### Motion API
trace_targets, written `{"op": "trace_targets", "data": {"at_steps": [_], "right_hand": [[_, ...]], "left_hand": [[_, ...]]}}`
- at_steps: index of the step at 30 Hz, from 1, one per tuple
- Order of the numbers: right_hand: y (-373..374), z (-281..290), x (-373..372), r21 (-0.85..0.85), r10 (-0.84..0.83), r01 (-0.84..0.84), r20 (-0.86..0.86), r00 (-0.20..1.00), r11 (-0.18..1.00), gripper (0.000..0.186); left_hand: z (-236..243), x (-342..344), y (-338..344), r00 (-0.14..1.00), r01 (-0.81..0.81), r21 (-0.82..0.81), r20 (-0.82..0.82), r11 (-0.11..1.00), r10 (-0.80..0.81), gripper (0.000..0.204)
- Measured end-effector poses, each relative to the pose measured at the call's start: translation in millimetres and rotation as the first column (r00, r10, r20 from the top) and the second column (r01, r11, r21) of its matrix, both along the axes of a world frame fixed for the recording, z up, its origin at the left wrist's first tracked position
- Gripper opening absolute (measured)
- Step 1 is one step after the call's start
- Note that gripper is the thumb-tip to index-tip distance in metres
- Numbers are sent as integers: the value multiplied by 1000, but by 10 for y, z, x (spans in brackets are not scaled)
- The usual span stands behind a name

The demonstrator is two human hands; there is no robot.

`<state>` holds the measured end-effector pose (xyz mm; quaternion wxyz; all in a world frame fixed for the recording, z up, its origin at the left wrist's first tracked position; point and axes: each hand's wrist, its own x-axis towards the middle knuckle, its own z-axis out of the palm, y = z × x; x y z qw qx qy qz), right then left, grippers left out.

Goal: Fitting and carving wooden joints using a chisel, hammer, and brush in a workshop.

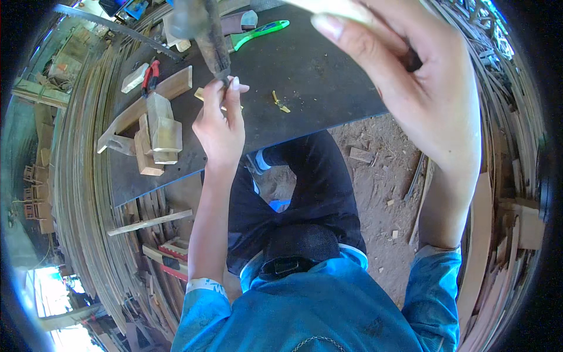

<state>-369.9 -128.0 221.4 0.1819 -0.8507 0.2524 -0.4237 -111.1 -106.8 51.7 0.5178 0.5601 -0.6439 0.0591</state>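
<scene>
My right hand (425, 76), raised close at the upper right, is closed round a pale wooden handle (346, 8) that runs out past the top edge. A blurred grey metal hammer head (190, 23) and a brown, tapering piece (212, 50) hang at the top; how they join is cut off. Just below the tapered tip, my left hand (220, 126) pinches something small and dark over the table. A thin yellowish wood strip (200, 94) lies behind those fingers. To their right rest small yellow scraps (281, 102) among crumbs on the dark tabletop (328, 70).
Stacked wood blocks (164, 129) and red-handled pliers (151, 76) occupy the table's left side. A green-handled brush (258, 35) and a saw blade (117, 26) lie farther back. Long wood strips (88, 176) pile up at left, with more timber (510, 229) at right.
</scene>
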Motion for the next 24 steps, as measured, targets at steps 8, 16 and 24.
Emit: {"op": "trace_targets", "data": {"at_steps": [8, 16, 24], "right_hand": [[127, -843, -123, 158, -289, 277, 62, 955, 948, 35], [-304, -1120, -116, 420, -530, 520, -103, 842, 744, 30], [-1446, -1697, -26, 256, -428, 471, -206, 880, 844, 38]], "left_hand": [[21, 18, -6, 999, -29, 1, 39, 1000, 29, 11], [21, 30, -10, 1000, -17, -42, 22, 999, 18, 11], [42, 45, 51, 997, 35, 56, -75, 998, -31, 10]]}}
